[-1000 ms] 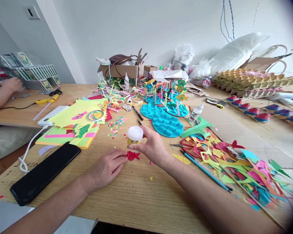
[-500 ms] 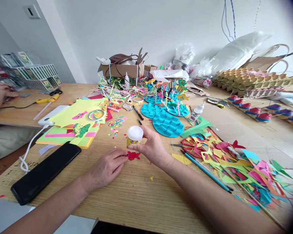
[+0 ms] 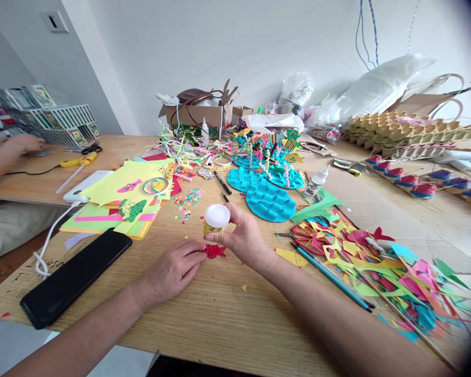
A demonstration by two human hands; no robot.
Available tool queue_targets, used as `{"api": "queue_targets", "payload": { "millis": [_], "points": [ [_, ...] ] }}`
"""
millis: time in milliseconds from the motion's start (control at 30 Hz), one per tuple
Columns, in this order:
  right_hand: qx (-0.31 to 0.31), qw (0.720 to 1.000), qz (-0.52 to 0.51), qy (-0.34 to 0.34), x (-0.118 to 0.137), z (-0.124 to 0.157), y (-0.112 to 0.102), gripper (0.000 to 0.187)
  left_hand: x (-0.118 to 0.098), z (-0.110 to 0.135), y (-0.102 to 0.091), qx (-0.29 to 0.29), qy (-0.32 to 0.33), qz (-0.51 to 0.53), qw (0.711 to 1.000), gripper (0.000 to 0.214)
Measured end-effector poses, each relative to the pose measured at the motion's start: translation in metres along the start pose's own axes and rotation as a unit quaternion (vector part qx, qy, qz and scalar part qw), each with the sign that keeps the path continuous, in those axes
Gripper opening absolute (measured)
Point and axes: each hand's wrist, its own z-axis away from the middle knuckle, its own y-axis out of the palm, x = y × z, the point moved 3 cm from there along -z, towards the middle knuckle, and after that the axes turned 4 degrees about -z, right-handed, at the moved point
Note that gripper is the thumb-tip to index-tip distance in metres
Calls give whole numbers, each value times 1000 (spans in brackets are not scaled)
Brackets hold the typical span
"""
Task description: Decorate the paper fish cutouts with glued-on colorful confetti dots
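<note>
My right hand (image 3: pixel 246 236) is closed around a small jar (image 3: pixel 216 219) with a white top and a yellow label, held just above the table. Below it, a red paper fish (image 3: pixel 215 251) lies on the wood, its tail pointing right. The fingers of my left hand (image 3: pixel 177 268) are pressed together on the left end of the fish. Beyond the jar lie a black marker (image 3: pixel 222 183) and a scatter of coloured paper dots (image 3: pixel 192 196). A yellow paper fish (image 3: pixel 291 256) rests to the right of my right wrist.
A black case (image 3: pixel 76 277) and stacked coloured paper (image 3: pixel 110 183) lie left. Blue paper bases (image 3: pixel 270 203) and a glue bottle (image 3: pixel 317 180) stand beyond my hands. Paper scraps (image 3: pixel 377 262) and pencils (image 3: pixel 329 275) are right. Another person's hand (image 3: pixel 25 142) is at far left.
My hands, the jar and the red fish stay nearly still. At far left, the other person's hand has shifted to the right. The view has moved very slightly.
</note>
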Motion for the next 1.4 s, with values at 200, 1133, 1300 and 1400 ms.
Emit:
{"api": "queue_targets", "payload": {
  "millis": [200, 1133, 1300, 1400],
  "points": [
    [20, 1000, -6, 2, 4, 2, 1, 33, 1, 0, 1, 7, -3, -3, 1000, 26],
    [41, 999, -14, 22, 9, 7, -9, 33, 2, 1, 2, 18, -10, 8, 1000, 27],
    [14, 1000, 1, 25, 2, 4, -10, 33, 3, 2, 3, 8, -9, 3, 1000, 26],
    [9, 1000, 10, 22, 0, 3, -8, 33, 3, 1, 3, 6, -8, 4, 1000, 26]
  ]
}}
